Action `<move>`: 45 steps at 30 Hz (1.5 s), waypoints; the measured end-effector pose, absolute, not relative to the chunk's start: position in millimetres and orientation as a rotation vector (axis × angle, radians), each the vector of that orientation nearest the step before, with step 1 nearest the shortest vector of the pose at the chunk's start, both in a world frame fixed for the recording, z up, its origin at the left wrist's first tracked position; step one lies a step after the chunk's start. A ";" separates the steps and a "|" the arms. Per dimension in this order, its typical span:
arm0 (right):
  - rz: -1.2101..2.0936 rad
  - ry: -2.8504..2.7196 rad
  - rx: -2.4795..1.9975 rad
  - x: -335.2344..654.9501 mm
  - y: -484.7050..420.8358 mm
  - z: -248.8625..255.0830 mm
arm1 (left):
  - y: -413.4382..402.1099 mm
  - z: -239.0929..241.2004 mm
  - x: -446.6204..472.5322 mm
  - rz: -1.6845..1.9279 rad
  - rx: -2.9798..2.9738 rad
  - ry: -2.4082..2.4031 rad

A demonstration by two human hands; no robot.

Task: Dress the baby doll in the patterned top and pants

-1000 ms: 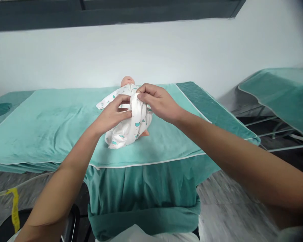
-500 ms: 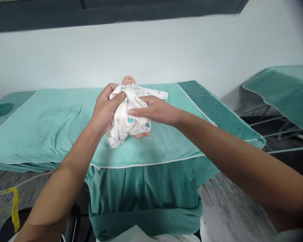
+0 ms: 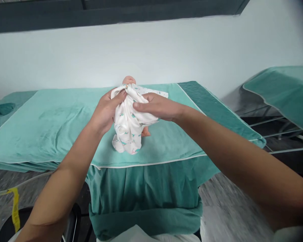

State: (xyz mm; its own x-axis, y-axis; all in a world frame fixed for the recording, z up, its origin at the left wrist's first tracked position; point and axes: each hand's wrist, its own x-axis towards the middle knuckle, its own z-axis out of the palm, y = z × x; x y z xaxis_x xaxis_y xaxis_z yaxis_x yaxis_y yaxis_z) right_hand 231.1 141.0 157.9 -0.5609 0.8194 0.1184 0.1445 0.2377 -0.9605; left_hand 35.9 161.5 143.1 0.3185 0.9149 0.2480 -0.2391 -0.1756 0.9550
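Holding the soft white cloth with small teal prints (image 3: 128,134) at its upper part, the person's left grip (image 3: 103,112) pinches the left side, thumb pressed on the near face, fingers mostly hidden behind. The right grip (image 3: 158,107) pinches the right side, thumb laid along the folds, its other fingers partly covered by cloth. Between and below both grips the cloth hangs bunched, its lower end near the white-piped front edge (image 3: 151,164) of the light teal plush cover (image 3: 63,117); whether that end touches the cover cannot be told.

Just beyond the left grip lies the pinkish doll's head (image 3: 129,80), close to the cover's far edge and the white wall (image 3: 151,50). A white printed sleeve (image 3: 159,93) stretches out past the far side of the right grip; whether it belongs to the held cloth is unclear. Nearer the person than the right grip, a pinkish doll's foot (image 3: 145,131) sticks out beside the cloth.

Left of the left grip, the cover runs on broadly. Well right of the right grip, beyond a slanting white-piped edge, lies darker teal plush fabric (image 3: 204,97).
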 end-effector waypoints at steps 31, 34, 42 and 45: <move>1.166 -1.464 -0.819 243.1 168.1 113.8 | 162.3 137.7 24.5 0.871 1.379 0.591; 1.290 -1.542 -0.806 261.2 173.4 110.3 | 160.2 139.2 19.2 0.819 1.467 0.591; 1.426 -1.888 -0.735 269.8 166.0 140.0 | 158.5 141.5 38.2 0.944 1.577 0.644; 1.509 -1.989 -0.782 255.5 156.7 140.1 | 161.0 138.3 44.0 1.033 1.547 0.664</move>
State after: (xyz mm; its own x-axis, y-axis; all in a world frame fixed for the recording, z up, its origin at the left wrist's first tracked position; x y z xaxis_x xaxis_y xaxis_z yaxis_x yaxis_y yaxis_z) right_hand 255.5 156.7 140.1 -0.6984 0.7132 0.0600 0.1342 0.2129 -0.9678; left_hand 44.0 161.0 138.3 0.4610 0.8479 0.2620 -0.1136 -0.2365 0.9650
